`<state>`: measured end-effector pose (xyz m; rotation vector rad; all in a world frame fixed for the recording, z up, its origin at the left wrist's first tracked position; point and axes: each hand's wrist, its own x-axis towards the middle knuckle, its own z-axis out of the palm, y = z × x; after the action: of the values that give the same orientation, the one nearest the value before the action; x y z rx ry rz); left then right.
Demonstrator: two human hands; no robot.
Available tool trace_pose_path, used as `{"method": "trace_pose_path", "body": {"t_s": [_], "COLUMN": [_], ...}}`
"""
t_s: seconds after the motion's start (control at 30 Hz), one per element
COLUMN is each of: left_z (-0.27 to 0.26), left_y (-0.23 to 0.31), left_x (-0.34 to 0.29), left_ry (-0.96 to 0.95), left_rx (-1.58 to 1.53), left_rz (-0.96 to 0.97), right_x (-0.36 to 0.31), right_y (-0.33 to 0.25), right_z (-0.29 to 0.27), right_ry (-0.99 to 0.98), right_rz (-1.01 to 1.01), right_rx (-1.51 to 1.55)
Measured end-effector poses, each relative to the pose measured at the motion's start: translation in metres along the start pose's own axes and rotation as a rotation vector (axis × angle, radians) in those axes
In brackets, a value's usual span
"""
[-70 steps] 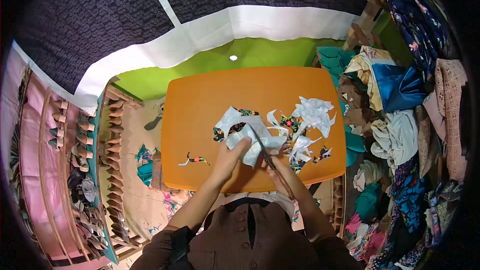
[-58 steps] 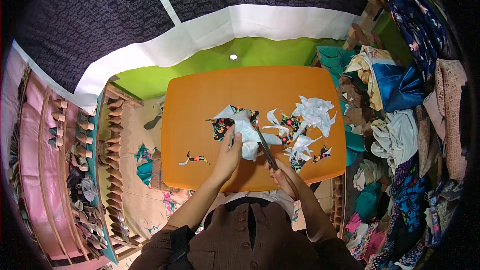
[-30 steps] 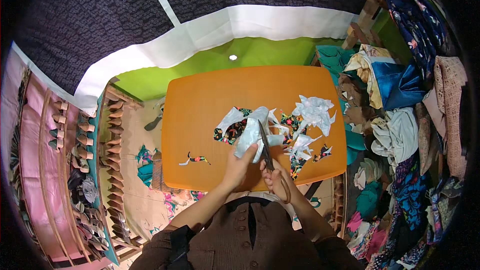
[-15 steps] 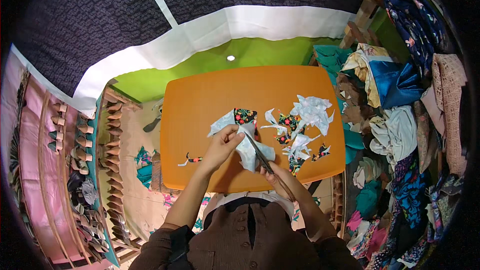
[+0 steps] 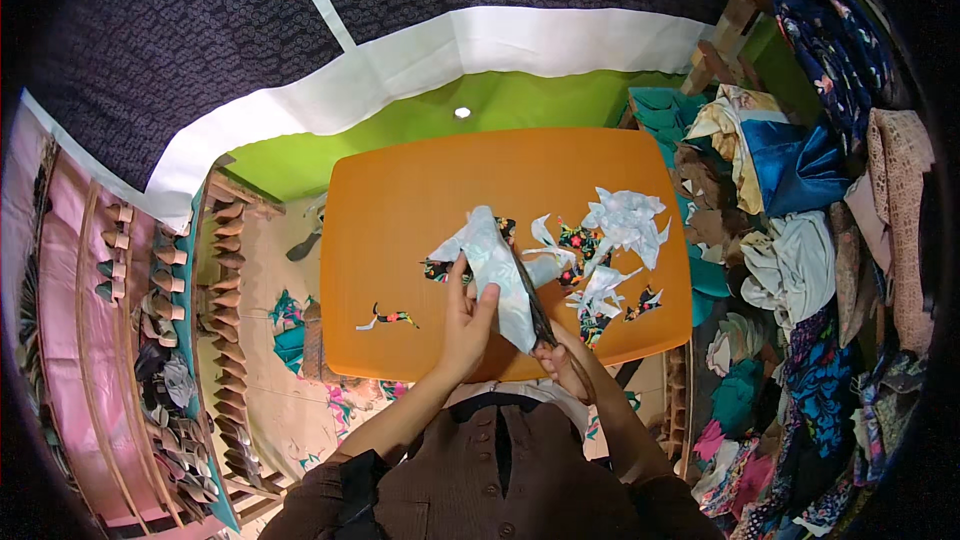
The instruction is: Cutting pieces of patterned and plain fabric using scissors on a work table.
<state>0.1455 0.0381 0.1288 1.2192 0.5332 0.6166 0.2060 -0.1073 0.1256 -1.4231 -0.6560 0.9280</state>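
Over the near middle of the orange table (image 5: 420, 175), my left hand (image 5: 464, 332) holds a piece of cloth (image 5: 498, 278), thumb on top and fingers along its left side. The cloth's pale bluish-white back faces up; black floral cloth (image 5: 437, 269) shows beyond its left edge. My right hand (image 5: 568, 358) is closed round the handles of long dark scissors (image 5: 540, 318), whose blades lie along the cloth's right edge. Whether the blades are apart is hard to make out. Pale scraps (image 5: 628, 225) and black floral scraps (image 5: 580, 240) lie to the right.
One small floral scrap (image 5: 395, 318) lies at the table's left. Racks of shoe forms (image 5: 228, 315) stand on the left. Heaped fabrics (image 5: 790, 260) crowd the right side. Dark patterned cloth with a white border (image 5: 400, 60) hangs at the far side.
The cloth has been turned, so more of its pale back faces me. My left hand has moved lower and opened wider on it. The scissors have shifted slightly right, still in my right hand.
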Motion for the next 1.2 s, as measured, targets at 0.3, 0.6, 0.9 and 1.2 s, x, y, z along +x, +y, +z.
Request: {"method": "trace_pose_path", "body": {"t_s": [0.3, 0.6, 0.9, 1.2], "left_z": [0.006, 0.001, 0.000, 0.000], "left_y": [0.000, -0.001, -0.002, 0.000], "left_x": [-0.006, -0.010, -0.007, 0.002], "left_ry": [0.050, 0.045, 0.038, -0.086], "left_rx": [0.001, 0.019, 0.006, 0.059], "left_rz": [-0.012, 0.017, 0.030, 0.014], "right_x": [-0.001, -0.001, 0.000, 0.005], "right_y": [-0.015, -0.034, -0.009, -0.003], "right_z": [0.008, 0.015, 0.013, 0.009], "right_ry": [0.058, 0.118, 0.025, -0.013], "right_rz": [-0.013, -0.055, 0.085, -0.015], "right_rx": [-0.363, -0.548, -0.307, 0.050]}}
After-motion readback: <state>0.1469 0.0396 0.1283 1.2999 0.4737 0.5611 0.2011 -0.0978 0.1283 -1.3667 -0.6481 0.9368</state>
